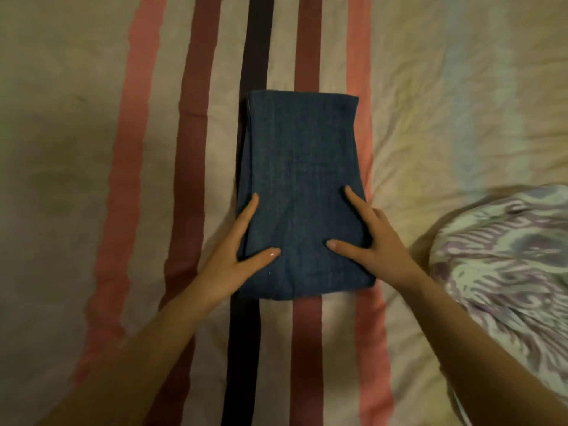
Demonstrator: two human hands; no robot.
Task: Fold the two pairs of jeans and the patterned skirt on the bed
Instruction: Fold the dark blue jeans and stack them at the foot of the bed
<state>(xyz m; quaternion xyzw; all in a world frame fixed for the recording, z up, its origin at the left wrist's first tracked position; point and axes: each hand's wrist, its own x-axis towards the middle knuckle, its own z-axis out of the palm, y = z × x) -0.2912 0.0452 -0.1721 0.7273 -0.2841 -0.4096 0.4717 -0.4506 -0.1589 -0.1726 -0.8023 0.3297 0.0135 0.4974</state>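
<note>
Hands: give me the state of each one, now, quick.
Left hand: open, straight fingers along the left edge of the folded jeans.
Right hand: open, fingers spread on the jeans' right edge.

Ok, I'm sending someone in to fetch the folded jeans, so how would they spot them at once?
Look at the bed sheet with pink, maroon and black stripes. The jeans lie on those stripes as a flat blue denim stack, held at each side by the left hand and right hand. The only other garment, the skirt, is purple-and-white patterned.

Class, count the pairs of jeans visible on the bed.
1: the folded jeans lie on the sheet's stripes, between both hands. A second pair may lie outside the view.
</note>
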